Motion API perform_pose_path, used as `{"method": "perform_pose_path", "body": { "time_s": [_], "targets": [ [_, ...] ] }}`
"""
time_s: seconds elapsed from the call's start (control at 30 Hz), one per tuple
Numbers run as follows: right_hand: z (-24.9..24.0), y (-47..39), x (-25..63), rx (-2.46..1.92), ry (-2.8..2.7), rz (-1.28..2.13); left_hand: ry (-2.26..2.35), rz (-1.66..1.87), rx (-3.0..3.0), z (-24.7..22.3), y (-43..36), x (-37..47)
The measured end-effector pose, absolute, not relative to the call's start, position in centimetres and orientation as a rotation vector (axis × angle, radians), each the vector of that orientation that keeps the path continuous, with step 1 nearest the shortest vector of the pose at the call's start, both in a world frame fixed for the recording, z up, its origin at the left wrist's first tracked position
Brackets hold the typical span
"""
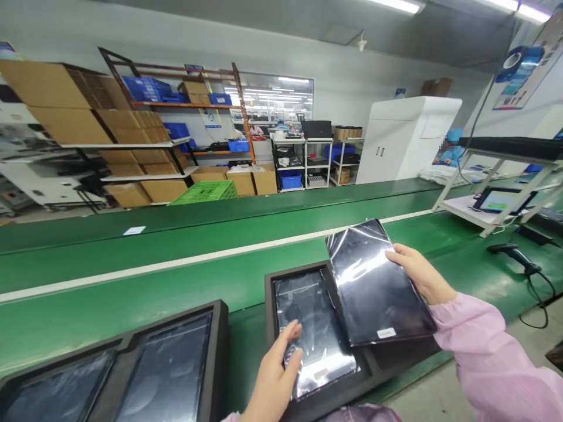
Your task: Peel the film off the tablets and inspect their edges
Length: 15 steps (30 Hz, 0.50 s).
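Observation:
My right hand grips the right edge of a dark, glossy tablet with a small white label near its lower edge. This tablet is tilted above the right part of a black foam tray. In the tray's left recess lies another tablet, covered in shiny clear film. My left hand is over that tablet's lower left side, thumb and fingers apart, holding nothing; whether it touches the film I cannot tell. A second black foam tray at the lower left holds two dark tablets.
A green bench runs across, with a white strip along it. To the right are a barcode scanner with a cable and a white stand bearing a lit screen. A co-worker is behind at the right.

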State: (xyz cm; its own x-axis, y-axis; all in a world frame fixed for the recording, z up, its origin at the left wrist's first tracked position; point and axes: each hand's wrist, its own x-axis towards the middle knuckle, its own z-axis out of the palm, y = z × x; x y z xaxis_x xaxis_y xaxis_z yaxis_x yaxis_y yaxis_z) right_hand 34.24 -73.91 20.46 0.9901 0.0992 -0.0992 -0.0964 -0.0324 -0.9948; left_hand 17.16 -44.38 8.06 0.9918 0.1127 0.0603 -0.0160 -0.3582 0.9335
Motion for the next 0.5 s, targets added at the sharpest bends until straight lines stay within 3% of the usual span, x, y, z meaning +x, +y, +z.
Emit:
{"method": "perform_pose_path", "body": {
  "time_s": [0.17,0.3,0.5],
  "targets": [
    [16.2,-66.1,31.8,-1.610,-0.118,0.214,0.357,0.438,1.678,6.1,-43.7,17.2],
    [11.7,-62.7,31.0,-2.239,-0.310,0.353,0.309,0.332,1.891,5.4,-45.1,16.9],
    [11.0,-62.7,31.4,-2.708,-0.379,0.272,0.226,0.466,2.192,4.2,-46.8,17.5]
  ]
}}
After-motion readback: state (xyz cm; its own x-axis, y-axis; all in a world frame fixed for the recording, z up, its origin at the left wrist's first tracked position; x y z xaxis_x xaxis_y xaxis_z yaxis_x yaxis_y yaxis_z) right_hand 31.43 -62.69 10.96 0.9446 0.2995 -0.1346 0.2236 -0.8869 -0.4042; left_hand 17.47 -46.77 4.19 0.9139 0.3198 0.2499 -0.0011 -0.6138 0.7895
